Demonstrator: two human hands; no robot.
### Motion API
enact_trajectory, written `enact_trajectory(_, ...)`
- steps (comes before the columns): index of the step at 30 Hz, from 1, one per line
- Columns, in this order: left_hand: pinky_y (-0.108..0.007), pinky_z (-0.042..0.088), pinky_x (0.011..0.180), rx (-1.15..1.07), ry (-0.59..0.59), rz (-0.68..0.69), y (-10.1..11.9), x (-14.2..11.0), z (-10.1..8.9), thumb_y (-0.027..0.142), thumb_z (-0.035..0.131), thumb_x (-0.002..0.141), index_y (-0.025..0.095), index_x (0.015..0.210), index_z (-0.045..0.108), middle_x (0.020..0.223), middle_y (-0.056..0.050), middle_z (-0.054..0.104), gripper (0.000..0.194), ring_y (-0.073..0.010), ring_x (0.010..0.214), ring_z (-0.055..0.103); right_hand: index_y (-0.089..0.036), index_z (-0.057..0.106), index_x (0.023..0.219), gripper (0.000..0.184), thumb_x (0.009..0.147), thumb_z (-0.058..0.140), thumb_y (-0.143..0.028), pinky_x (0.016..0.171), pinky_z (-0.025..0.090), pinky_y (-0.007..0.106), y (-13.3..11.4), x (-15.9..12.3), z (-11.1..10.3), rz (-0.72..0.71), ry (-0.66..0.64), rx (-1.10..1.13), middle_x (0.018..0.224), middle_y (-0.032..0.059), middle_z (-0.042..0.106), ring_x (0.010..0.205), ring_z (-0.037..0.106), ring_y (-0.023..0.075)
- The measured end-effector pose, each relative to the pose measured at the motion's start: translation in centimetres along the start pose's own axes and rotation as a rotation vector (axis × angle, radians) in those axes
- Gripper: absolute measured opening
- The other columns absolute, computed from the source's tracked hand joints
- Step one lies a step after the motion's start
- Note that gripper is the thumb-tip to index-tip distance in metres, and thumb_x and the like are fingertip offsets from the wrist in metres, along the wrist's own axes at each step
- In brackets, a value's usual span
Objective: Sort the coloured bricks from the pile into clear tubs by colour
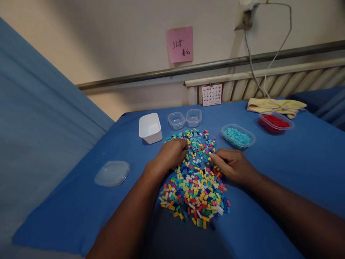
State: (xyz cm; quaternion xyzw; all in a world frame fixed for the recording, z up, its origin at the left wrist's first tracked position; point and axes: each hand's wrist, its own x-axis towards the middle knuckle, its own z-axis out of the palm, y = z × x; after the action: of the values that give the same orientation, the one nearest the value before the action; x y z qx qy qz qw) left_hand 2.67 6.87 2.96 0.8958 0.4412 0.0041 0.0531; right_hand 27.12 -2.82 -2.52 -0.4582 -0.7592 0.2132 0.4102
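A heap of small multicoloured building bricks (196, 190) spreads over the blue cloth in front of me. My left hand (174, 151) rests at the left of the heap's far part, its fingers curled down toward the bricks; their tips are hidden. At the right edge of the heap, my right hand (233, 163) is closed, with thumb and forefinger together beside a few yellow and pink bricks. Whatever either hand holds, if anything, is too small or hidden to make out.
Beyond the heap stand a white tub (151, 135) and two clear containers (176, 126) (193, 124). To the right are a container of turquoise bricks (237, 136) and one of red bricks (275, 123), near a yellow cloth (275, 105). Stacked clear lids (111, 174) lie left.
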Motion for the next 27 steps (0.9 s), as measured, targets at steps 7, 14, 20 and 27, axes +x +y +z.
enact_trajectory(7,-0.035,0.052,0.085,-0.013,0.076,0.084,-0.6,0.0,0.5,0.025,0.051,0.101,0.019,0.101,0.075,0.105,-0.011,0.075,0.025,-0.0251,0.098,0.070,-0.020,0.056,0.070,0.043,0.109,0.051,-0.036,0.061,0.034,0.031,0.0,0.0,-0.1,-0.034,-0.002,-0.056,0.065,-0.0007,0.056,0.059,0.050,0.0127)
enact_trajectory(14,-0.031,0.053,0.085,-0.392,0.221,0.056,1.0,1.4,-1.3,0.030,0.055,0.100,0.020,0.106,0.074,0.102,-0.004,0.077,0.022,-0.0199,0.092,0.069,-0.021,0.046,0.065,0.045,0.108,0.050,-0.032,0.061,0.033,0.030,-1.1,0.4,-0.2,-0.105,-0.003,-0.077,0.063,-0.0022,0.048,0.059,0.046,0.0123)
enact_trajectory(20,-0.030,0.055,0.081,-0.521,0.168,0.143,6.3,7.9,-2.0,0.027,0.061,0.094,0.016,0.107,0.077,0.098,-0.004,0.079,0.024,-0.0189,0.087,0.070,-0.021,0.050,0.066,0.044,0.108,0.050,-0.034,0.062,0.035,0.031,-0.7,0.5,-0.3,-0.110,0.020,-0.096,0.063,-0.0014,0.051,0.060,0.048,0.0128)
enact_trajectory(27,-0.032,0.055,0.094,-0.500,0.200,0.204,9.8,12.6,-2.0,0.021,0.064,0.093,0.014,0.118,0.077,0.115,-0.010,0.080,0.029,-0.0216,0.102,0.073,-0.021,0.051,0.066,0.042,0.107,0.053,-0.032,0.063,0.036,0.031,-0.6,0.3,-0.6,-0.102,0.021,-0.068,0.064,-0.0010,0.053,0.060,0.049,0.0127)
